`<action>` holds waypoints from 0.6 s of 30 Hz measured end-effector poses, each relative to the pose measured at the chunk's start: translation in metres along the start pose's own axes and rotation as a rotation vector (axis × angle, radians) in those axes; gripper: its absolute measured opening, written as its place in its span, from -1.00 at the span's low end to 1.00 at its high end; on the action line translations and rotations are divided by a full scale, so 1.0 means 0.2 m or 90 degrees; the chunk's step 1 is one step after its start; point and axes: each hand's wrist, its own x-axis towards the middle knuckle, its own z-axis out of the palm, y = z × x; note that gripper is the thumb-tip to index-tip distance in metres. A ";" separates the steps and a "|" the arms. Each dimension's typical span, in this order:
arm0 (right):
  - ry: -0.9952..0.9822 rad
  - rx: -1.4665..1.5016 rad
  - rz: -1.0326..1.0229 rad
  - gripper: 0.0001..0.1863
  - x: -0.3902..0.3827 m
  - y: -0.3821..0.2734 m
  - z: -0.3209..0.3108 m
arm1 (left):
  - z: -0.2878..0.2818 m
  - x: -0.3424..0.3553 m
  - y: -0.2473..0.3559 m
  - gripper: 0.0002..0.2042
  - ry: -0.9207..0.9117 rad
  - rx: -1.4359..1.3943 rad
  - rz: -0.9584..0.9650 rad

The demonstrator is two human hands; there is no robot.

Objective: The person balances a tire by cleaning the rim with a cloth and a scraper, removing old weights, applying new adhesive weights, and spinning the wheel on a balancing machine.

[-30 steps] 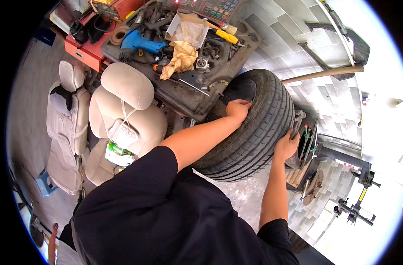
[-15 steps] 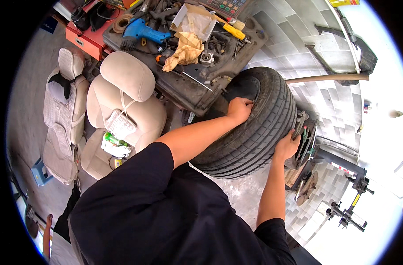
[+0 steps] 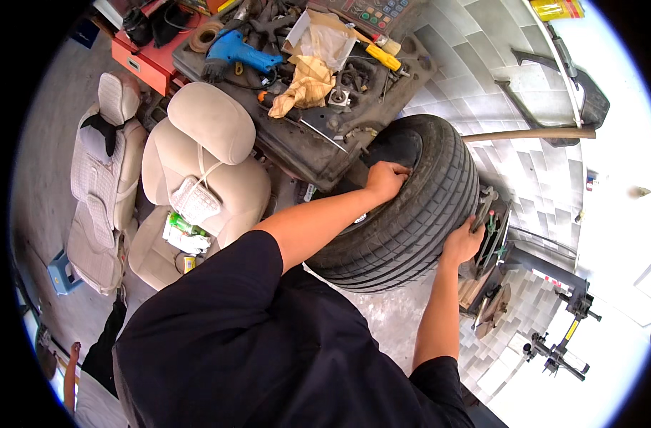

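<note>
A car wheel with a black tyre (image 3: 404,228) stands upright in front of me, beside a dark, tool-strewn machine top. My left hand (image 3: 387,180) reaches over to the rim side, its fingers curled closed against the tyre's inner edge; whatever is between them is hidden. On the other side, my right hand (image 3: 462,242) lies against the far edge of the tread with its fingers bent round it. The dark wheel centre (image 3: 393,148) shows just beyond my left hand. A small pale mark (image 3: 360,218) shows on the rim under my left forearm.
On the machine top (image 3: 297,146) lie a blue power tool (image 3: 243,51), a yellow-handled screwdriver (image 3: 382,57), a crumpled tan cloth (image 3: 305,84) and an open box. Beige car seats (image 3: 211,125) stand at left. A tiled wall (image 3: 450,53) is at right; a person's arm (image 3: 70,378) shows lower left.
The wheel seems to have turned slightly: a pale mark now shows on the rim beneath my left forearm. My right hand's fingers are more bent; my left hand stays nearly in place.
</note>
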 end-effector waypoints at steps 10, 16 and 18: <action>-0.007 -0.025 -0.006 -0.57 0.01 0.01 0.00 | 0.00 0.03 0.00 -0.79 -0.004 0.014 0.001; 0.010 -0.022 0.000 -0.56 -0.01 0.01 -0.01 | 0.00 -0.01 0.04 -0.80 0.016 0.046 0.000; -0.004 -0.023 -0.002 -0.54 -0.01 0.01 0.00 | 0.01 -0.01 0.02 -0.80 0.034 0.037 0.005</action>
